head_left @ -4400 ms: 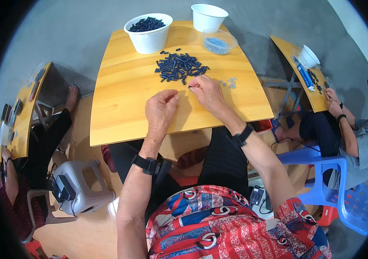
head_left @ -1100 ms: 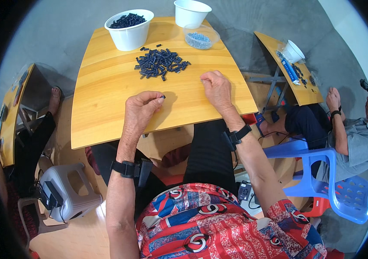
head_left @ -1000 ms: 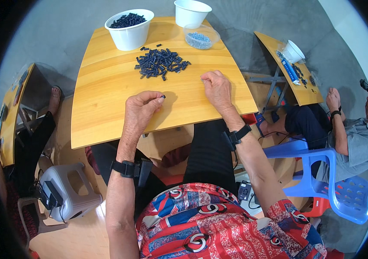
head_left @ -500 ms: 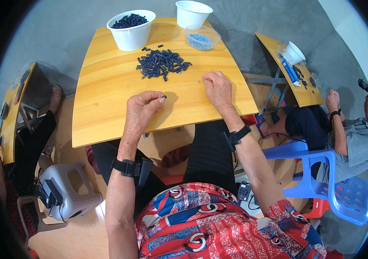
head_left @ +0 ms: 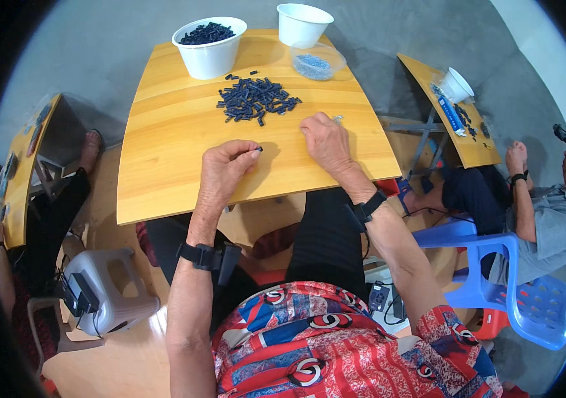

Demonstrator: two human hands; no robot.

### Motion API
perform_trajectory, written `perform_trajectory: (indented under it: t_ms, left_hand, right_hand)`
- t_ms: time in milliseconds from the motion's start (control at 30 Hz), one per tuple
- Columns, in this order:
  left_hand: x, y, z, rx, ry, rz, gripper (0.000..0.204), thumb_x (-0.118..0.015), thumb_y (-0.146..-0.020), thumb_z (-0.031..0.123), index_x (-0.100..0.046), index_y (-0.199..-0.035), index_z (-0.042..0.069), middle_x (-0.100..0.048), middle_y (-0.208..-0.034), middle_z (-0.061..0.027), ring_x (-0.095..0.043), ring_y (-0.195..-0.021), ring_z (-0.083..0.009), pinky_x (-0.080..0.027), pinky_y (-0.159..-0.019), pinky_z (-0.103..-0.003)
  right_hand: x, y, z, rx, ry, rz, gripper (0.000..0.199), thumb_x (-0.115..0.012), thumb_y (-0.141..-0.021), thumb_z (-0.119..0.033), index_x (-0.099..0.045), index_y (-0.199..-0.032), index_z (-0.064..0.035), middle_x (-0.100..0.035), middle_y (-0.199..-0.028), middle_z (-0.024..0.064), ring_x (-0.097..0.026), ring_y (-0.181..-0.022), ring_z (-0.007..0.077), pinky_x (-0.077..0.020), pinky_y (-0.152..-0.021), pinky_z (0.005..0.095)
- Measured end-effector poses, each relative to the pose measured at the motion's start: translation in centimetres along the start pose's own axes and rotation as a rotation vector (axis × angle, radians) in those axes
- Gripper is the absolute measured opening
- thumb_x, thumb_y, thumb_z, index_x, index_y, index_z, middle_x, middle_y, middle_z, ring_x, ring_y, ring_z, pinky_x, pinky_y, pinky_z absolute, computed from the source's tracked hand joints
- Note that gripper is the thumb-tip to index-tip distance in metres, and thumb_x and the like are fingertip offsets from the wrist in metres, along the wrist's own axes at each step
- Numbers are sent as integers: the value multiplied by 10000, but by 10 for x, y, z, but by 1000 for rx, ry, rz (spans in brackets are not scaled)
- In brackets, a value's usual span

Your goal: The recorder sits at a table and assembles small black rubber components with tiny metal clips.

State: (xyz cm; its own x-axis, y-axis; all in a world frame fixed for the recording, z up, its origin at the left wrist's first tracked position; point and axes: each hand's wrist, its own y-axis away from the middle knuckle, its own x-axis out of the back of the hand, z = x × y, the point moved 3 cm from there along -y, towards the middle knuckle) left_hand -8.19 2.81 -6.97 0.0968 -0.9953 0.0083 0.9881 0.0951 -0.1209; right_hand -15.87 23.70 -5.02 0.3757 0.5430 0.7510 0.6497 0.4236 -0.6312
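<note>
Near the front of the wooden table (head_left: 163,179), my left hand (head_left: 224,169) pinches a small black plastic piece (head_left: 259,149) between thumb and fingertips. To its right, my right hand (head_left: 328,142) is closed, thumb against the fingers; whatever it may hold is too small to make out. The two hands are apart. A few tiny silvery bits (head_left: 338,120) lie on the wood just past my right hand. Beyond both hands spreads a loose pile of short black pieces (head_left: 256,99).
At the back stand a white tub (head_left: 210,61) full of black pieces, another white tub (head_left: 304,28), and a clear bowl (head_left: 319,65) of small bluish-silver parts. On the right, a person (head_left: 548,212) sits at another table (head_left: 475,154) near a blue plastic chair (head_left: 511,265). A grey stool (head_left: 114,292) stands left.
My right hand has moved left, closer to my left hand, uncovering the tiny silvery bits. My left hand keeps its pinch on the black piece. The whole view has shifted slightly.
</note>
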Motion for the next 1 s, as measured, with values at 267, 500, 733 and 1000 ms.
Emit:
perform_trajectory:
  t_ms: [267,500,733,1000]
  left_hand:
    - [-1,1,4,21,80,-2,132,-667,-847,48,-688,-949,-35,-643,-729,-18,-560,-643,-62,-475,-612,-203]
    - [1,0,1,20,125,-6,136,-672,-855,62,-695,-961,-20,-656,-750,-16,-572,-658,-60,-487,-626,-202]
    - [4,3,4,34,201,7,141,-664,-862,55,-688,-971,-30,-664,-760,-33,-586,-666,-74,-495,-633,-212]
    - [-1,49,23,97,443,-11,126,-649,-864,16,-686,-978,-20,-689,-836,-102,-641,-713,-141,-536,-653,-238]
  right_hand:
    - [-2,11,-16,-269,-457,5,64,-572,-858,-87,-592,-899,-42,-640,-820,120,-608,-664,258,-477,-574,371]
    - [-1,16,-43,-750,-1158,-70,127,-567,-887,-76,-614,-981,-4,-605,-774,-10,-487,-622,25,-386,-542,168]
    - [-4,19,-48,-738,-1418,-205,189,-582,-910,-90,-626,-1078,-17,-606,-822,-6,-483,-613,26,-387,-553,166]
    - [47,11,-92,-661,-1416,-223,161,-637,-884,-84,-657,-1017,4,-675,-851,46,-556,-637,58,-423,-548,180]
